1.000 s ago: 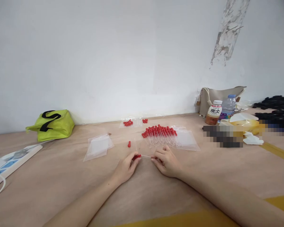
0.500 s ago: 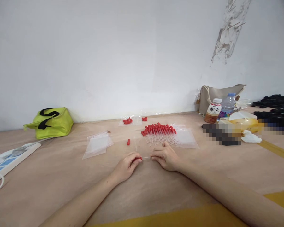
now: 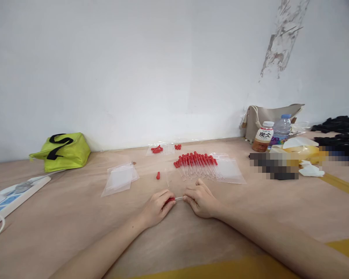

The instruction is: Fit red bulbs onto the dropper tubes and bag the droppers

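Between finger and thumb, my left hand (image 3: 159,207) pinches a red rubber dropper bulb (image 3: 171,199). My right hand (image 3: 200,198) grips the far end of a thin clear dropper tube (image 3: 178,198), whose near end meets the bulb. Just beyond my hands, a loose red bulb (image 3: 158,175) and a clear tube (image 3: 168,179) lie on the brown table. A row of red-topped droppers (image 3: 195,162) lies behind my right hand, partly over a clear plastic bag (image 3: 232,171). More red bulbs (image 3: 157,149) rest on clear plastic near the wall.
Clear zip bags (image 3: 120,178) lie to the left. A yellow-green bag (image 3: 65,152) and a white power strip (image 3: 20,197) are farther left. At the right stand a brown-and-white bottle (image 3: 263,136), a clear bottle (image 3: 282,128), a beige bag (image 3: 250,124) and a tissue pack (image 3: 304,151).
Both hands have come slightly nearer to me, and the visible stretch of tube between them is shorter. The bulb and tube remain in my fingers.
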{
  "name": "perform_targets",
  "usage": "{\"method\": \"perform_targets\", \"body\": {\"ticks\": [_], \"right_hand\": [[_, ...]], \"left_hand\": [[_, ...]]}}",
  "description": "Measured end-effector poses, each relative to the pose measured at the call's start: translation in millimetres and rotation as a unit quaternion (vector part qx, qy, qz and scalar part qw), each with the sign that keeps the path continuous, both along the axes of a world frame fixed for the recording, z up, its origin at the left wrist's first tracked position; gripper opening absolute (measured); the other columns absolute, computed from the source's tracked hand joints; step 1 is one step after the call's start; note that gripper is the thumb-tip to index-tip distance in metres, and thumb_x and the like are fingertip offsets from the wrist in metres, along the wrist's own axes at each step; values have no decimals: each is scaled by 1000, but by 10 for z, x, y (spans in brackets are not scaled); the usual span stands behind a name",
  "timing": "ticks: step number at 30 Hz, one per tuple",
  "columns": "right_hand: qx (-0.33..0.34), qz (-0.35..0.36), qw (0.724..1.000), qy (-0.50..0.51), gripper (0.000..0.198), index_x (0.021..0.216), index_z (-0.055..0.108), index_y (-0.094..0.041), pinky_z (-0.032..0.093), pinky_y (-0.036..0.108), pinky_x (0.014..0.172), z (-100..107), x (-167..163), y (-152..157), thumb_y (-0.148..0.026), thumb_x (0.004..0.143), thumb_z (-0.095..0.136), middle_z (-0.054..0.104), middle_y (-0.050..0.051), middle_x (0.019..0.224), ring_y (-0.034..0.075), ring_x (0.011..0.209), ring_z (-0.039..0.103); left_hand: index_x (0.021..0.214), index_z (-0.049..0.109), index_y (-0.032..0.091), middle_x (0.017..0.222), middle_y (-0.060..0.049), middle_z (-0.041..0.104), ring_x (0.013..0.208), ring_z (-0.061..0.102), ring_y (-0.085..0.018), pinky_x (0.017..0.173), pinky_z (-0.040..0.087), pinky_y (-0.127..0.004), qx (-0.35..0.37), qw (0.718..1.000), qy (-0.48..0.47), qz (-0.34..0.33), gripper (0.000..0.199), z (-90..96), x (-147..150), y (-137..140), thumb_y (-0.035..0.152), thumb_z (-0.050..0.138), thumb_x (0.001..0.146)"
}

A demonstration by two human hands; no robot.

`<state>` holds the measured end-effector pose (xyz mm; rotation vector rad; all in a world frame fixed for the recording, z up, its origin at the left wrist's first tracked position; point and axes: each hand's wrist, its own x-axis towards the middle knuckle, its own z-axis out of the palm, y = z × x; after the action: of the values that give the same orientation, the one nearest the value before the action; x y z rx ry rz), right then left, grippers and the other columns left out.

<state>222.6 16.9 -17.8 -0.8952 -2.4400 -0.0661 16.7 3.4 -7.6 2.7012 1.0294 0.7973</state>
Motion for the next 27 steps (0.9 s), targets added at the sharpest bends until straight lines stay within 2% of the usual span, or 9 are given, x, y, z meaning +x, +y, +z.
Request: {"method": "perform_targets", "body": {"ticks": [5, 9, 11, 13, 16, 19, 21, 23, 27], "right_hand": [[7, 0, 1000, -28, 21, 70, 55, -17, 22, 29, 67, 17, -23, 6, -21, 84, 40, 58, 2, 70, 10, 61, 45], [23, 0, 999, -48, 24, 73, 59, -17, 22, 29, 66, 77, -46, -37, -23, 85, 39, 59, 3, 71, 10, 60, 45], [28, -3, 998, -47, 22, 75, 61, -18, 23, 29, 66, 125, -44, -70, -22, 83, 41, 60, 4, 71, 11, 63, 47], [27, -14, 999, -33, 20, 73, 63, -19, 24, 29, 67, 179, -26, -71, -21, 81, 45, 61, 4, 71, 14, 69, 50], [-32, -80, 996, 17, 20, 70, 64, -20, 27, 28, 65, 244, 8, 64, -22, 79, 46, 63, 3, 68, 15, 69, 53], [-117, -187, 972, 85, 22, 75, 64, -20, 29, 26, 60, 264, -28, 352, -24, 80, 43, 64, 2, 69, 15, 64, 55], [-122, -243, 954, 130, 19, 83, 62, -20, 31, 26, 62, 257, -121, 551, -25, 79, 44, 65, 3, 77, 16, 71, 57], [-115, -276, 943, 147, 19, 91, 58, -19, 31, 26, 66, 244, -253, 704, -26, 78, 47, 66, 3, 81, 17, 77, 58], [-90, -324, 936, 104, 17, 91, 54, -17, 28, 30, 71, 216, -482, 850, -24, 77, 45, 65, 5, 78, 19, 78, 58]], "left_hand": [[88, 55, 18, 79, -5, 57, 73, 53, -16, 66, 42, -26, 14, 998, 54, -18, 21, 26, -46, 49, 24, 36, 90], [92, 58, 19, 83, -6, 58, 77, 54, -18, 69, 43, -28, 56, 993, 102, -19, 26, 31, -141, 130, 24, 33, 91], [98, 58, 21, 86, -6, 59, 81, 54, -18, 72, 43, -29, 76, 993, 88, -26, 27, 19, -186, 154, 22, 32, 91], [111, 52, 24, 97, -6, 57, 91, 53, -19, 80, 43, -31, 77, 996, 38, 3, 26, -5, -223, 170, 23, 36, 90], [126, 34, 25, 116, -9, 49, 105, 48, -22, 87, 40, -37, 44, 989, -49, 135, 46, -67, -278, 218, 29, 49, 83], [125, 32, 20, 115, -11, 50, 104, 50, -24, 83, 42, -39, -16, 963, -89, 254, 55, -138, -332, 296, 32, 56, 76], [122, 34, 19, 114, -11, 51, 103, 51, -24, 83, 43, -39, -40, 957, -88, 275, 54, -164, -355, 330, 32, 56, 75], [121, 35, 19, 115, -11, 50, 105, 50, -24, 85, 41, -39, -39, 962, -80, 259, 50, -164, -361, 336, 31, 55, 76], [117, 39, 19, 116, -10, 51, 107, 49, -23, 87, 40, -39, -45, 968, -71, 235, 42, -127, -350, 311, 29, 53, 78]]}}
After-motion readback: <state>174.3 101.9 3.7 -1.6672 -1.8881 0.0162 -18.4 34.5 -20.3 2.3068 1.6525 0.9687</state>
